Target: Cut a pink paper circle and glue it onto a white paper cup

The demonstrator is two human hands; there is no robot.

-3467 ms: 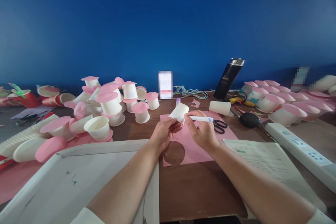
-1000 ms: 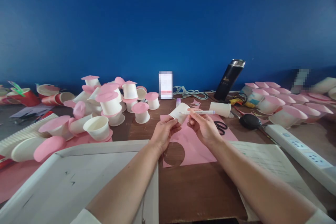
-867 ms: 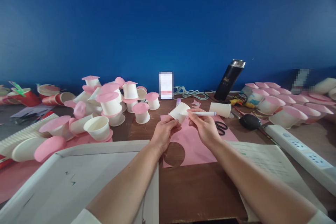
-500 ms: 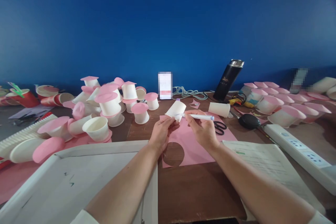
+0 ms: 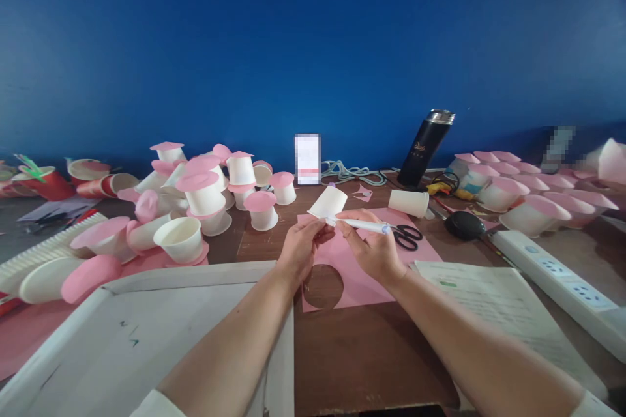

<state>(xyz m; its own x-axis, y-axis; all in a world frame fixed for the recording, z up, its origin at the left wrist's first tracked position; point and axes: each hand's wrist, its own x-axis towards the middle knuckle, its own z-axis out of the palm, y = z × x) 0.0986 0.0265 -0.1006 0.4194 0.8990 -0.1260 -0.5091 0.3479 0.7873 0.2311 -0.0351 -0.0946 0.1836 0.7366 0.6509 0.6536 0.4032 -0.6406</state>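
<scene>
My left hand [image 5: 302, 244] grips a white paper cup [image 5: 330, 201] by its lower edge, the cup tilted over the pink sheet. In my right hand [image 5: 369, 241] is a white pen [image 5: 364, 225] with a bluish end, its tip side close to the cup's edge; the exact contact is hidden by my fingers. Below both hands lies the pink paper sheet [image 5: 372, 287] with a round hole cut in it. Black scissors [image 5: 408, 238] rest on the sheet, right of my right hand. Another white paper cup [image 5: 407, 203] lies on its side beyond them.
Several cups with pink paper discs [image 5: 198, 199] crowd the left side, more [image 5: 535, 208] the right. A phone [image 5: 308, 159] stands by the wall. A black flask [image 5: 425, 150], a power strip [image 5: 557, 277], a written paper [image 5: 489, 306] and a white tray [image 5: 195, 267] surround the work area.
My right hand has moved slightly left and down with the pen, whose far end now points lower. The cup has barely shifted. At the far right edge, a pink-and-white object has changed position.
</scene>
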